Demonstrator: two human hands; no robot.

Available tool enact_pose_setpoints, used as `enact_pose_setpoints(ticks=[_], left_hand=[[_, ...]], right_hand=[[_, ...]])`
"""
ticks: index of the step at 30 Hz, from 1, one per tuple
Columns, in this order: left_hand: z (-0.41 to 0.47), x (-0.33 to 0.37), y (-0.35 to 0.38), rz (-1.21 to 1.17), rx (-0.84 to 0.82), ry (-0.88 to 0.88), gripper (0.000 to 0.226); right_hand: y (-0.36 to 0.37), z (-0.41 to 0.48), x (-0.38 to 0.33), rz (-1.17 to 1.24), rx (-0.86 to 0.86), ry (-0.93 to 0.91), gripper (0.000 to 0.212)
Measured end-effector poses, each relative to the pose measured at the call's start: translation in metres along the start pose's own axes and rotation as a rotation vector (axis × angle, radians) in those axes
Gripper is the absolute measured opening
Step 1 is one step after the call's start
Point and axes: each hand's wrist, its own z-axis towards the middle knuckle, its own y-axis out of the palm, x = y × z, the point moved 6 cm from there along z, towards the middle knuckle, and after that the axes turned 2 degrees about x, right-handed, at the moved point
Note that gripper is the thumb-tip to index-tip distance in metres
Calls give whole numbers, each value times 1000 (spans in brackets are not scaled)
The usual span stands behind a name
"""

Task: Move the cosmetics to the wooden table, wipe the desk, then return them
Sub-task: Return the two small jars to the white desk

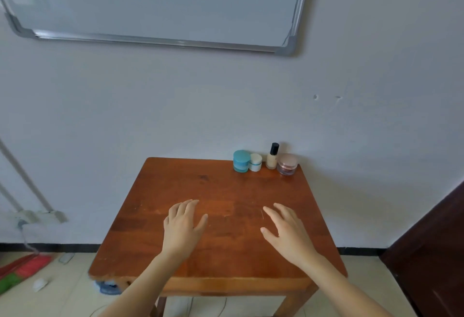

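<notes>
Several cosmetics stand in a row at the far right corner of the wooden table [221,191], against the wall: a teal jar [241,161], a small white jar [255,162], a beige foundation bottle with a black cap [272,157] and a pink jar [287,164]. My left hand [182,229] and my right hand [288,232] hover over the middle of the table with fingers spread and relaxed. Both hold nothing and are well short of the cosmetics.
A whiteboard [163,3] hangs on the wall above. A dark wooden door or cabinet [437,249] stands at the right. On the floor at the left lie a red and green broom [22,271], a power strip [32,216] and small litter. A blue object [108,288] sits under the table's front left corner.
</notes>
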Motion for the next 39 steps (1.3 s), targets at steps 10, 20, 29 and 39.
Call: enact_pose_setpoints(ticks=[10, 20, 29, 39], left_hand=[[126, 20, 71, -132, -120, -5, 48], [166, 24, 133, -170, -235, -91, 58], [218, 61, 161, -271, -169, -156, 82], [247, 56, 181, -333, -144, -263, 82]], right_hand=[[7, 111, 39, 46, -23, 167, 52], [45, 147, 73, 292, -11, 315, 47], [65, 199, 84, 392, -12, 213, 45], [80, 253, 91, 398, 63, 115, 60]])
